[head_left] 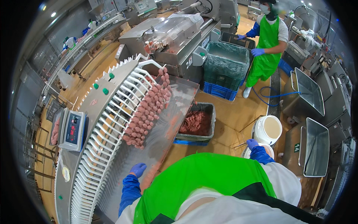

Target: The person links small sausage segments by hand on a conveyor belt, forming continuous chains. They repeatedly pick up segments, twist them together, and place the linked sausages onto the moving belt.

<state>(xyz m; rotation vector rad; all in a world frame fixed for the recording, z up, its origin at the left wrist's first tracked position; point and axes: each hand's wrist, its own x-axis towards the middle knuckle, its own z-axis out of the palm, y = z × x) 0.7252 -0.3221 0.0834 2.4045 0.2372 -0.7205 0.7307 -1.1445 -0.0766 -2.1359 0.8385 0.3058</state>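
My left hand (138,170), in a purple-blue glove, is low over the steel table (149,149), fingers loosely stretched with nothing in them. Up the table, linked pink sausages (144,112) hang in bunches from the white prongs (108,136) of a curved conveyor. My right hand (252,144), gloved alike, reaches out to the right beside a white bucket (267,130). Its fingers look curled at the end of a thin rod; what they hold is too small to make out. A second white container (246,153) is partly hidden behind my right forearm.
A grey tub of ground meat (197,121) stands on the floor beyond me. Farther off are lined crates (225,61) and a co-worker in a green apron (266,41). Steel carts (317,149) line the right; a scale (73,130) stands left. A blue hose (266,98) crosses the floor.
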